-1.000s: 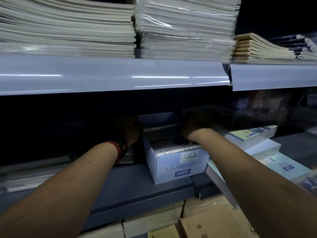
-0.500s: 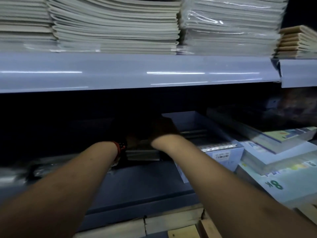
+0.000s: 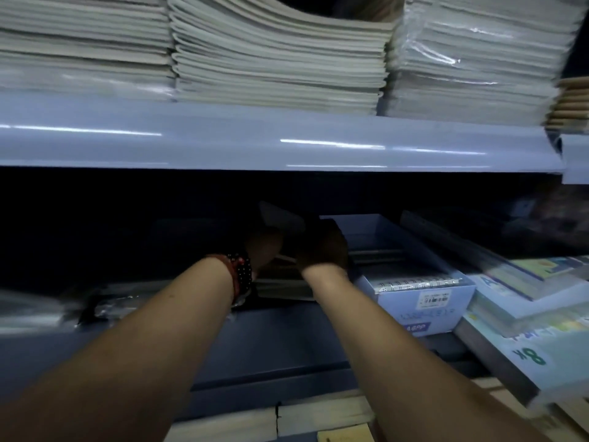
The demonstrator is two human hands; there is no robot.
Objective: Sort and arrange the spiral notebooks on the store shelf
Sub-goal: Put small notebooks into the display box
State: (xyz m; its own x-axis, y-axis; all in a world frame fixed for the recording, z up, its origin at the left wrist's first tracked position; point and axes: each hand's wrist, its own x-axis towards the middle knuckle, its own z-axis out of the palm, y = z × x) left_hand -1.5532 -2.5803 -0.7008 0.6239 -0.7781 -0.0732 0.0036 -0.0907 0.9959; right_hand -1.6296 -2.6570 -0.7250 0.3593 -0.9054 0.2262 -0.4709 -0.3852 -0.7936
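Overhead, notebook stacks (image 3: 271,59) crowd the glossy upper shelf (image 3: 287,138).

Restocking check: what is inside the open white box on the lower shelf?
Plastic-wrapped spiral notebooks lie stacked in the box, highest at its front. How deep the stack goes is hidden by the box walls, and the right hand covers part of its left side.

We are seeing the upper shelf lip (image 3: 287,138) gleaming smooth and glossy like painted metal, while the lower shelf deck (image 3: 271,346) is looking matt and dark. The notebook stack (image 3: 280,59) is showing dull paper edges, the wrapped stack (image 3: 471,59) is glinting under crinkled clear plastic, and the box (image 3: 424,314) is reading as smooth, matt card, with the spiral notebooks (image 3: 414,283) inside flashing wire and film.
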